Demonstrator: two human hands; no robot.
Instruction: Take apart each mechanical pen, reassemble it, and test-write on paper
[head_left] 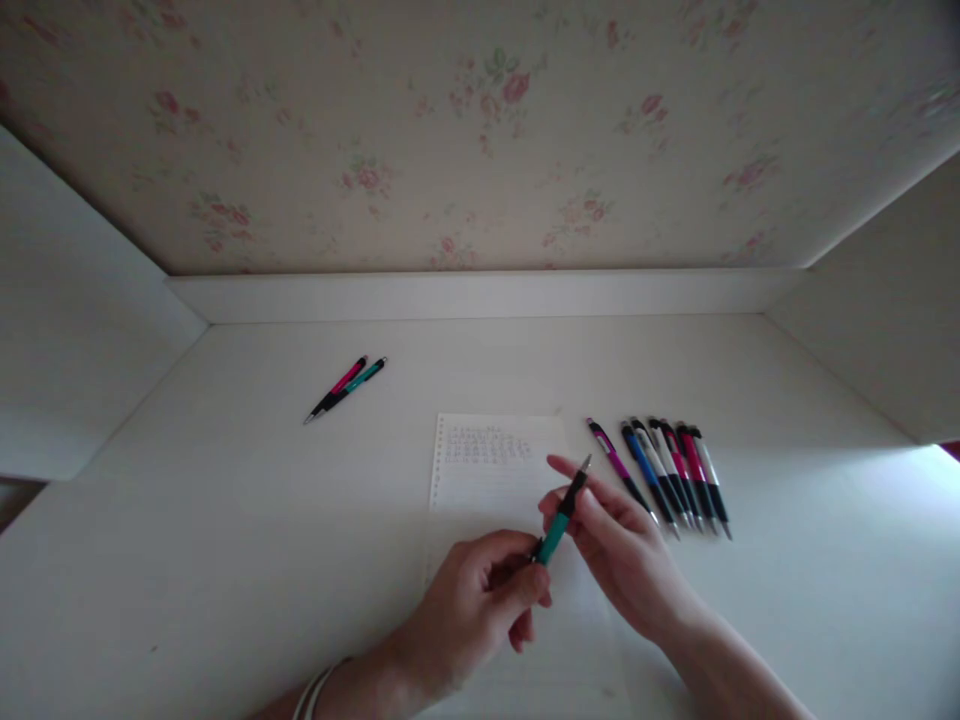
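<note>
A teal pen (pixel 555 537) with a black grip is tilted over the sheet, its silver tip pointing up and to the right. My left hand (pixel 487 590) is closed around the pen's rear end, pinching it between thumb and fingers. Near the tip, the thumb and fingers of my right hand (pixel 622 555) meet the black grip, while one fingertip stretches out behind it. Beneath both hands lies a lined paper sheet (pixel 495 490) with a holed left edge. Several rows of small handwriting fill its top; its lower part is partly covered by my hands.
Right of the sheet, several pens lie side by side, among them a purple pen (pixel 617 455), a blue pen (pixel 649 468) and a white pen (pixel 707 465). A pink pen (pixel 349 376) and another teal pen (pixel 364 376) lie at the far left. White panels enclose the desk (pixel 225 500).
</note>
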